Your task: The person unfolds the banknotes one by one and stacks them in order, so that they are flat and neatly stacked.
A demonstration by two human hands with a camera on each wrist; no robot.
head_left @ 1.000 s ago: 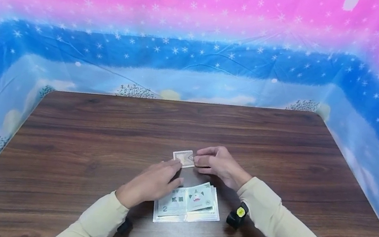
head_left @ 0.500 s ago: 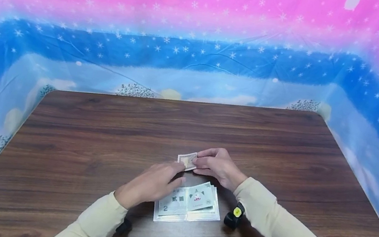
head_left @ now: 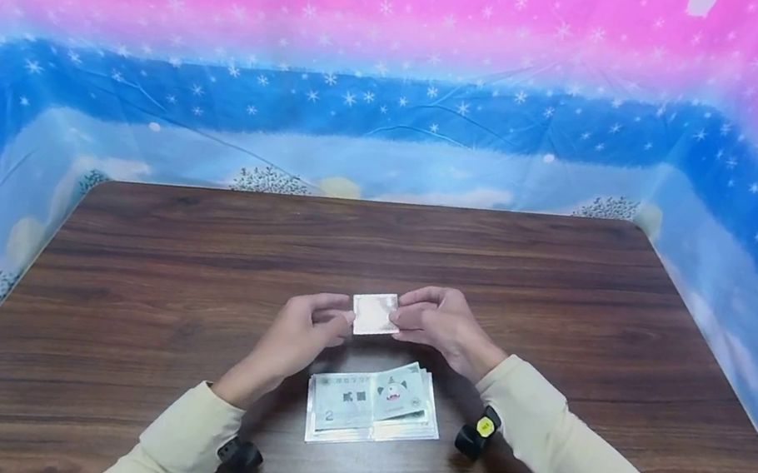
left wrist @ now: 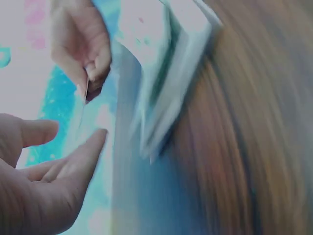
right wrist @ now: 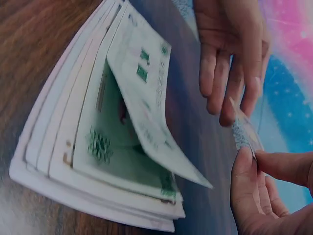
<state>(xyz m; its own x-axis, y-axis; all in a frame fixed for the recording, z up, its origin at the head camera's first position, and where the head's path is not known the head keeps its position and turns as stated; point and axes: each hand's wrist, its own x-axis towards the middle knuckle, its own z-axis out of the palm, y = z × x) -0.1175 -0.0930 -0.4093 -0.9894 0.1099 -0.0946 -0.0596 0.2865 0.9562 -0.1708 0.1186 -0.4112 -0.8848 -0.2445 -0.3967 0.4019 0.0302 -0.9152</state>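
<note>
My right hand (head_left: 450, 329) pinches a small paper banknote (head_left: 374, 314) between thumb and fingers, raised over the table. In the right wrist view the banknote (right wrist: 244, 129) appears nearly edge-on, with a patterned face. My left hand (head_left: 300, 337) is at its left edge. The left wrist view shows thumb and fingers of that left hand (left wrist: 49, 181) apart, with a gap between them. Closer to me lies a stack of green-and-white play banknotes (head_left: 349, 405). Its top note (right wrist: 146, 83) has a crease and lifts at one side.
The dark wood table (head_left: 190, 271) extends around the hands on all sides. Behind it hangs a pink and blue snowflake cloth (head_left: 372, 100). Black cameras are strapped at the left wrist (head_left: 241, 457) and the right wrist (head_left: 477, 436).
My left hand has drawn back from over the stack to the small banknote's left edge, uncovering the stack's left part. The small banknote is turned to a paler, flatter view in my right hand.
</note>
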